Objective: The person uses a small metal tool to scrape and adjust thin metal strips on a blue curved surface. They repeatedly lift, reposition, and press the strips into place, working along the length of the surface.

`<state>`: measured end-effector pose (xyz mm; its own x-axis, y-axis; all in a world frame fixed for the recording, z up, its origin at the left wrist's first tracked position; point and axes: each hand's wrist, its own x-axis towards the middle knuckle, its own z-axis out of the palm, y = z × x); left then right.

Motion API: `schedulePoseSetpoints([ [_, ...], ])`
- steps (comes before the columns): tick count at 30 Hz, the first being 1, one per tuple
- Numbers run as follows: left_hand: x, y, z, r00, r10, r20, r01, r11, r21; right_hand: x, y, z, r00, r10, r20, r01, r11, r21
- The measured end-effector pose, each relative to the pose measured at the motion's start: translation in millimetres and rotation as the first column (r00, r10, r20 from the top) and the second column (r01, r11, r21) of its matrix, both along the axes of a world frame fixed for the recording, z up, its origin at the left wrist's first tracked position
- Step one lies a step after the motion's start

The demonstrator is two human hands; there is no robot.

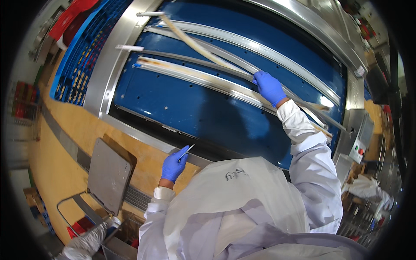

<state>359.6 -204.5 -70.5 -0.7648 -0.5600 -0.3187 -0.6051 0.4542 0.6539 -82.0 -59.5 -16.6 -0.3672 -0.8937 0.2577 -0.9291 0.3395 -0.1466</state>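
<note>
The person's right hand [269, 88], in a blue glove, reaches out toward one o'clock and presses its fingers closed on a long pale strip [195, 45] lying across the metal rails [242, 41] of a blue conveyor bed [190, 108]; the strip runs from eleven o'clock down past the hand. The left hand [173, 165], near the steel frame edge [143, 136] at about seven o'clock, grips a small slim knife [187, 151] pointing up. Judging by the strip lying largely whole, with only some brownish residue on one rail, most of the work appears left to do.
</note>
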Motion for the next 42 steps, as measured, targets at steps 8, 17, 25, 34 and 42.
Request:
schedulePoseSetpoints([
  [8, -19.3, 16.9, 0.6, 0.998, -0.034, 0.045, 0.033, 0.999, 0.014, 40.1, 156.7, 2.6, 0.992, -0.025, 0.125, 0.023, 1.000, 0.019],
  [17, -26.2, 26.0, 1.3, 0.940, 0.168, -0.296, -0.140, 0.984, 0.114, 115.8, 211.1, -75.4, 0.986, -0.052, 0.158, 0.052, 0.999, 0.005],
  [25, 17.2, -18.9, 4.7, 0.890, 0.399, -0.221, -0.353, 0.910, 0.218, 120.3, 170.7, -110.5, 0.999, -0.032, -0.027, 0.035, 0.993, 0.113],
  [34, -2.4, -201.1, -27.3, 0.766, 0.408, -0.496, -0.374, 0.911, 0.172, 151.1, 104.1, -101.6, 0.997, -0.075, -0.024, 0.077, 0.992, 0.097],
  [42, -49.8, -341.2, -31.6, 0.950, 0.183, -0.253, -0.261, 0.909, -0.325, 194.4, 70.0, -121.8, 0.854, -0.501, 0.140, 0.518, 0.845, -0.137],
])
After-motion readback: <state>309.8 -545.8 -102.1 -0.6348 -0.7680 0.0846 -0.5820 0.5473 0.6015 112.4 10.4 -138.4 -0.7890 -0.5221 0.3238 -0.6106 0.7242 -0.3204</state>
